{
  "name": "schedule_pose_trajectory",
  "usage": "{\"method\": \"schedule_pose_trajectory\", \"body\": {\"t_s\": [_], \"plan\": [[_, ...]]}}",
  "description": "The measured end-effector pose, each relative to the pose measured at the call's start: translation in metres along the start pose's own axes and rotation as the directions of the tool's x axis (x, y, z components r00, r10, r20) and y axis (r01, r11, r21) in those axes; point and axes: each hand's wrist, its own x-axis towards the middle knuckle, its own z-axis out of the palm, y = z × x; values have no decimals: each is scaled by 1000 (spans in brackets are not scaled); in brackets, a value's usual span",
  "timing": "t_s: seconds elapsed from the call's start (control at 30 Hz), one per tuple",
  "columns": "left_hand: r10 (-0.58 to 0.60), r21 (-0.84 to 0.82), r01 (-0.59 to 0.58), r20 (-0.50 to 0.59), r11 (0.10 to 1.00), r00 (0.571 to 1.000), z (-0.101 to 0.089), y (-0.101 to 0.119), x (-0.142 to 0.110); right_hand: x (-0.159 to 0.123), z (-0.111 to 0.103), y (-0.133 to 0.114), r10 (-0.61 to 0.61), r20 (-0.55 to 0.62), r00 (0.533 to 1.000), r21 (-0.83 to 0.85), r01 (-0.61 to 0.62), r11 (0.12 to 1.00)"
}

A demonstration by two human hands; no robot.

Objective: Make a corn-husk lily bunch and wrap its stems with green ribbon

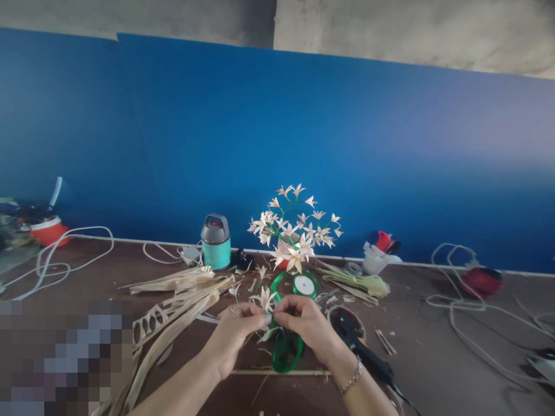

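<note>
My left hand (243,329) is closed in a pinch at the base of a pale flower (265,299) with pointed petals. Opposite it, my right hand (303,323) pinches a green ribbon (281,367) just below the bloom, and the fingertips of both hands nearly meet. The ribbon hangs in a loop under my hands. Its white-centred roll (304,285) lies behind my right hand. Beyond, a bunch of similar flowers (296,257) on green stems stands in a small pot. The stem between my fingers is mostly hidden.
Dried husks (173,323) spread at the left, with more strips (355,283) at the right. A black glue gun (366,355) lies by my right forearm. A teal jug-like container (217,248) stands near the blue panel (217,133). White cords (451,306) cross the table.
</note>
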Motion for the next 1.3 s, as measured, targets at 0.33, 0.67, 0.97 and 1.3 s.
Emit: {"method": "schedule_pose_trajectory", "body": {"t_s": [0.33,0.67,0.97,1.3], "plan": [[-261,-56,272,162,961,952,-2,-3,-4,-4,4,8,36,326,945,410,-176,895],[-149,67,140,156,988,976,0,-3,-3,-2,11,2,33,207,978,471,-129,873],[86,414,-83,12,907,996,-2,-12,6,-1,14,8,105,69,992,405,-124,906],[58,381,-52,-4,923,998,-3,-9,3,-2,13,3,13,78,997,262,-33,964]]}}
